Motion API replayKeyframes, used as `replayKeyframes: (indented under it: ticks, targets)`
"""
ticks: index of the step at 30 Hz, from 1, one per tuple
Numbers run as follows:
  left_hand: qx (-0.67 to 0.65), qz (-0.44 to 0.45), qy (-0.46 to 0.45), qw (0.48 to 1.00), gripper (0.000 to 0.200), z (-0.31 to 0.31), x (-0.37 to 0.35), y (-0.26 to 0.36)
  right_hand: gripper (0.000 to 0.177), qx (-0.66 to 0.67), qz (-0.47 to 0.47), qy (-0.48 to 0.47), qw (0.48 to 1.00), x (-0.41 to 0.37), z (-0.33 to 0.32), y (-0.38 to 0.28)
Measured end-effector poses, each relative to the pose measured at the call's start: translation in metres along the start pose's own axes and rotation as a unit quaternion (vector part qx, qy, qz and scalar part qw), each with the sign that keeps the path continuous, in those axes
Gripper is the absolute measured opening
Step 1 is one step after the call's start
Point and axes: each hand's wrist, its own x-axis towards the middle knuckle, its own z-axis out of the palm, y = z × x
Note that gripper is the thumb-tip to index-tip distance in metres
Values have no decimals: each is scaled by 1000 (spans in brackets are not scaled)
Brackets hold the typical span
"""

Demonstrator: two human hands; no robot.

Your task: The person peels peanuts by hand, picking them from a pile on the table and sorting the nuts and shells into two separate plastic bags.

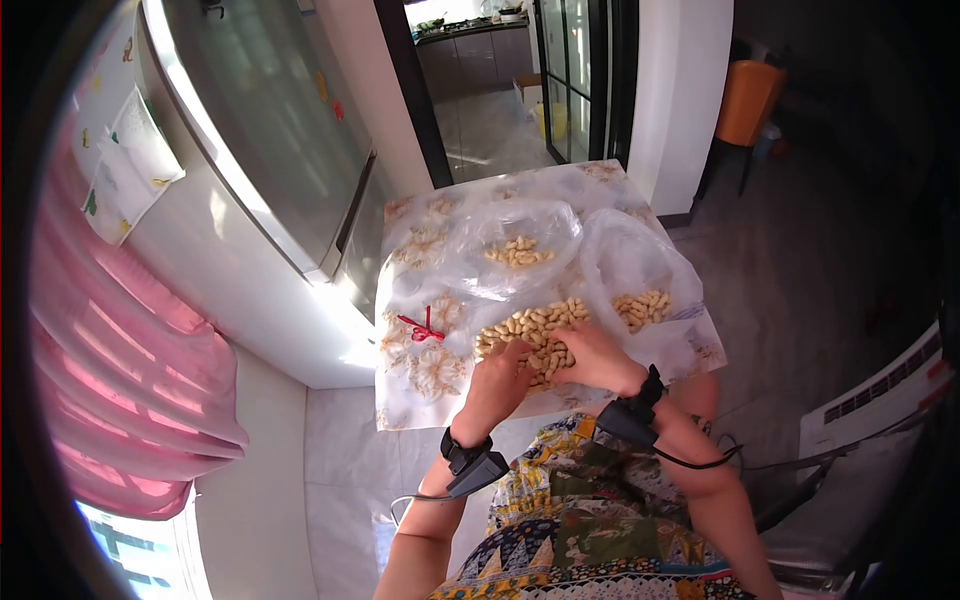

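A pile of unshelled peanuts [530, 325] lies on the flowered tablecloth near the table's front edge. My left hand [500, 378] is at the pile's near left side, its fingers curled in and touching the peanuts; what they hold is hidden. On the right side of the pile, my right hand [597, 360] rests among the peanuts with thumb and fingers apart. Behind the pile, a clear plastic bag [475, 270] lies spread open with some peanuts [520, 252] in it. Another clear bag [612, 255], right of the pile, holds more peanuts [642, 310].
A red ribbon tie [424, 327] lies on the tablecloth [425, 378] left of the pile. The fridge [290, 120] stands close by the table's left side. Beyond the table, a doorway leads to a kitchen, and an orange chair [748, 103] stands at the back right.
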Motion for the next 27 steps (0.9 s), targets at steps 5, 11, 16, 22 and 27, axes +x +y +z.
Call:
replayKeyframes:
  ticks: [5, 11, 16, 22, 27]
  targets:
    - [-39, 34, -13, 999, 36, 12, 4, -1, 54, 10, 25, -9, 1000, -4, 2, -8]
    - [-95, 29, -13, 995, 43, 21, 11, -12, 34, 102, -75, 96, 987, 5, 15, 3]
    - [-138, -20, -15, 990, 41, 17, 12, -3, 18, 350, 59, 22, 935, 9, 16, 2]
    - [-297, -84, -30, 951, 37, 23, 17, -8, 24, 423, 117, -31, 898, 11, 1, 1]
    - [-538, -206, -67, 815, 32, 13, 22, 1, 24, 503, 125, -36, 854, 14, -3, 7]
